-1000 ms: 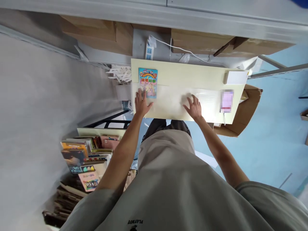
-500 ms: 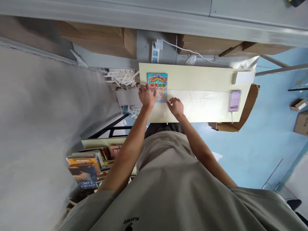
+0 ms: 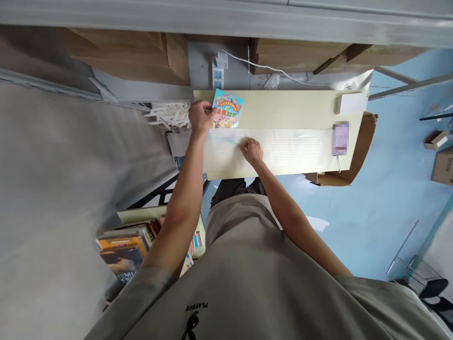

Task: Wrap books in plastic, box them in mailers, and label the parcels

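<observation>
A colourful children's book [image 3: 228,111] is tilted up off the pale yellow table [image 3: 290,106] near its far left corner. My left hand [image 3: 200,116] grips the book's left edge, fingers closed on it. My right hand [image 3: 251,150] rests with curled fingers on a clear plastic sheet [image 3: 283,148] that lies along the table's near half, just below the book.
A white box [image 3: 351,102] and a phone on a cable [image 3: 340,138] sit at the table's right end. Cardboard boxes [image 3: 127,52] and a power strip [image 3: 217,75] lie behind. A stack of books [image 3: 127,248] stands at my lower left; white strips [image 3: 170,115] pile by the table.
My left hand has taken hold of the book and lifted its left edge off the table, tilting it. My right hand moved left along the plastic sheet and curled.
</observation>
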Available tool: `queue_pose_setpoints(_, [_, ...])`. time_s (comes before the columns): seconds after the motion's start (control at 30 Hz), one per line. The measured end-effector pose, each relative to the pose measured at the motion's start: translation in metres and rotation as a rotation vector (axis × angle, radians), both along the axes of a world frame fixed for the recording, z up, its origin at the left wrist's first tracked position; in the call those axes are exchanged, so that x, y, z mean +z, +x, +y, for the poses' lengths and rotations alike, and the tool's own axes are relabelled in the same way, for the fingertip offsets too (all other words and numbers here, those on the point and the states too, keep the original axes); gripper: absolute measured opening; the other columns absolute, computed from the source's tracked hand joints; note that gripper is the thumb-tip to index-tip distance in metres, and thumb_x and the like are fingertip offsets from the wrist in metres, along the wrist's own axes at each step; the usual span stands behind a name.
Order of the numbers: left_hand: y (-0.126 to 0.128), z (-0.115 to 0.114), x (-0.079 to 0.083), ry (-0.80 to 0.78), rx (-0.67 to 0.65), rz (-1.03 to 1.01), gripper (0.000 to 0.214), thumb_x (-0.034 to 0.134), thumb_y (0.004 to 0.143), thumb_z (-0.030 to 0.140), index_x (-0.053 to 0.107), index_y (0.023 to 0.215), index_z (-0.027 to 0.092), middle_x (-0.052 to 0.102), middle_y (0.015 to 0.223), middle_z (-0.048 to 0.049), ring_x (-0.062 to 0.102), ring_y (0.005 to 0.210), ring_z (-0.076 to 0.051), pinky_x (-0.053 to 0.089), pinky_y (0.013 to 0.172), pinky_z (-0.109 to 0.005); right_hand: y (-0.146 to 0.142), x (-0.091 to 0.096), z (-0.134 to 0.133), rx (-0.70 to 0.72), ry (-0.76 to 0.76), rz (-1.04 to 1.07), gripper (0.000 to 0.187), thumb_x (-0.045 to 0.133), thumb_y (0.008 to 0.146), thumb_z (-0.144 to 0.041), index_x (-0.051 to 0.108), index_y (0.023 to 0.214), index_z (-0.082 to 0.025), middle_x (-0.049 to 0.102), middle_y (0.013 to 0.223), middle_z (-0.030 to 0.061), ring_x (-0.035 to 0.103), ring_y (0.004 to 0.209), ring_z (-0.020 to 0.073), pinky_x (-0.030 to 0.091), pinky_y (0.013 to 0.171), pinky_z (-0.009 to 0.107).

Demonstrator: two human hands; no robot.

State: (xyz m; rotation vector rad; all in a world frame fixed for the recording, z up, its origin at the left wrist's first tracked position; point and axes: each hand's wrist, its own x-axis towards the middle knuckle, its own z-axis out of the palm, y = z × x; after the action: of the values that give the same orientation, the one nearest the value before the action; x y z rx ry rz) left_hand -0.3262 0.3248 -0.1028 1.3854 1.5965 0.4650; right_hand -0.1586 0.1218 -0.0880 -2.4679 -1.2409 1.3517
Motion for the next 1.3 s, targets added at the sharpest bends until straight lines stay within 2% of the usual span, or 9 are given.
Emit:
queue_pose_setpoints(0.2, [0.037, -0.038, 0.102, 0.478, -0.173, -0.096, 0.035, 0.097, 0.102, 0.056, 0.077, 0.104, 0.027, 0.082, 0.116, -0.005, 0.073, 0.12, -0.027, 0.054, 0.122, -0.048, 0.028, -0.021, 0.001, -0.102, 0.099, 0.322, 0.028, 0.07, 0.114, -0.049, 0.065, 0.101, -0.026, 0.081, 0.127, 0.0152, 0.072, 0.13, 0.032, 0.059, 0.119, 0.049])
queue_pose_setpoints(0.3, [0.058, -0.087, 0.126, 0.472, -0.161, -0.207, 0.053, 0.087, 0.102, 0.077, 0.079, 0.109, 0.025, 0.083, 0.112, -0.0019, 0.077, 0.113, -0.024, 0.06, 0.114, -0.045, 0.073, -0.016, -0.017, -0.319, 0.208, 0.674, 0.053, 0.061, 0.111, -0.079, 0.071, 0.108, -0.027, 0.084, 0.12, 0.0099, 0.077, 0.121, 0.0287, 0.064, 0.113, 0.047])
queue_pose_setpoints(0.37, [0.078, -0.124, 0.118, 0.28, -0.077, -0.34, 0.062, 0.088, 0.095, 0.085, 0.081, 0.106, 0.025, 0.083, 0.104, -0.0011, 0.08, 0.107, -0.023, 0.064, 0.104, -0.04, 0.115, -0.004, -0.043, -0.456, 0.283, 0.802, 0.074, 0.055, 0.102, -0.099, 0.074, 0.114, -0.028, 0.085, 0.123, 0.0094, 0.078, 0.122, 0.0301, 0.066, 0.109, 0.047])
queue_pose_setpoints(0.5, [0.139, -0.198, 0.064, -0.191, 0.099, -0.535, 0.074, 0.102, 0.071, 0.087, 0.084, 0.099, 0.021, 0.086, 0.098, -0.0067, 0.083, 0.1, -0.026, 0.067, 0.093, -0.038, 0.2, 0.02, -0.114, -0.564, 0.277, 0.816, 0.098, 0.036, 0.095, -0.114, 0.077, 0.116, -0.028, 0.085, 0.12, 0.0106, 0.081, 0.117, 0.0318, 0.067, 0.103, 0.048])
queue_pose_setpoints(0.67, [0.226, -0.255, 0.005, -0.38, 0.224, -0.444, 0.062, 0.109, 0.067, 0.07, 0.082, 0.09, 0.02, 0.089, 0.098, -0.0093, 0.083, 0.097, -0.027, 0.067, 0.088, -0.038, 0.264, 0.003, -0.172, -0.635, 0.443, 0.585, 0.083, 0.073, 0.082, -0.106, 0.075, 0.112, -0.028, 0.086, 0.117, 0.0095, 0.081, 0.112, 0.0291, 0.067, 0.102, 0.045])
queue_pose_setpoints(0.73, [0.249, -0.261, -0.011, -0.345, 0.225, -0.385, 0.049, 0.108, 0.075, 0.059, 0.081, 0.088, 0.02, 0.088, 0.097, -0.0091, 0.083, 0.098, -0.027, 0.066, 0.088, -0.037, 0.276, -0.015, -0.175, -0.628, 0.467, 0.495, 0.083, 0.076, 0.079, -0.105, 0.073, 0.109, -0.027, 0.087, 0.112, 0.01, 0.08, 0.108, 0.0291, 0.067, 0.101, 0.046])
queue_pose_setpoints(0.87, [0.268, -0.257, -0.037, -0.222, 0.158, -0.199, 0.029, 0.1, 0.085, 0.04, 0.079, 0.086, 0.02, 0.085, 0.093, -0.0078, 0.082, 0.094, -0.025, 0.064, 0.09, -0.036, 0.292, -0.031, -0.173, -0.506, 0.401, 0.36, 0.072, 0.065, 0.096, -0.094, 0.074, 0.112, -0.024, 0.087, 0.114, 0.0134, 0.081, 0.104, 0.0291, 0.067, 0.097, 0.046])
queue_pose_setpoints(1.13, [0.263, -0.255, -0.064, -0.119, 0.069, -0.089, 0.037, 0.096, 0.092, 0.053, 0.075, 0.088, 0.022, 0.081, 0.09, -0.007, 0.078, 0.092, -0.025, 0.062, 0.086, -0.035, 0.325, 0.025, -0.23, -0.249, 0.263, -0.275, 0.045, 0.054, 0.121, -0.055, 0.073, 0.138, -0.018, 0.084, 0.13, 0.0179, 0.079, 0.094, 0.0265, 0.055, 0.081, 0.037])
queue_pose_setpoints(1.3, [0.262, -0.256, -0.069, -0.101, 0.112, -0.128, 0.029, 0.092, 0.093, 0.045, 0.076, 0.092, 0.022, 0.082, 0.093, -0.0068, 0.078, 0.089, -0.024, 0.062, 0.085, -0.034, 0.323, 0.037, -0.232, -0.088, 0.044, -0.335, 0.026, 0.059, 0.122, -0.036, 0.077, 0.118, -0.019, 0.084, 0.123, 0.0148, 0.076, 0.094, 0.0254, 0.041, 0.074, 0.032])
